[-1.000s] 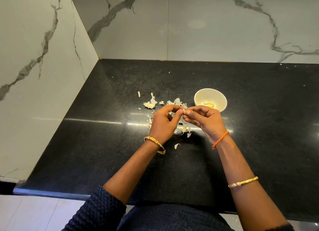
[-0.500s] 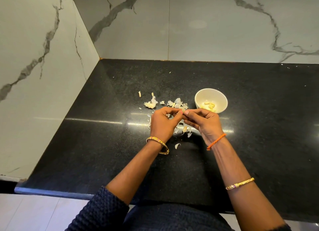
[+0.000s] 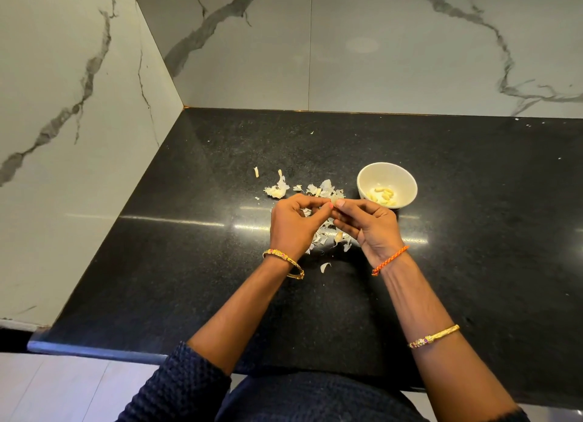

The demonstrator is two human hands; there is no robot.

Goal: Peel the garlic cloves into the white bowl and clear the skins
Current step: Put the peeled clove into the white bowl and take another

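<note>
My left hand and my right hand meet fingertip to fingertip above the black counter. Between the thumbs and fingers they pinch a small garlic clove, mostly hidden by the fingers. A white bowl stands just beyond my right hand and holds several peeled cloves. Papery garlic skins lie scattered under and behind the hands. A remnant of the garlic head lies to the left of the pile, and one loose skin lies nearer to me.
Marble walls close the counter on the left and at the back. The counter's front edge runs close to my body. Small skin flecks lie further left of the pile.
Both hands stay together on the clove with only small finger shifts. My wrists have drawn slightly closer to me. Bowl and skins have not moved.
</note>
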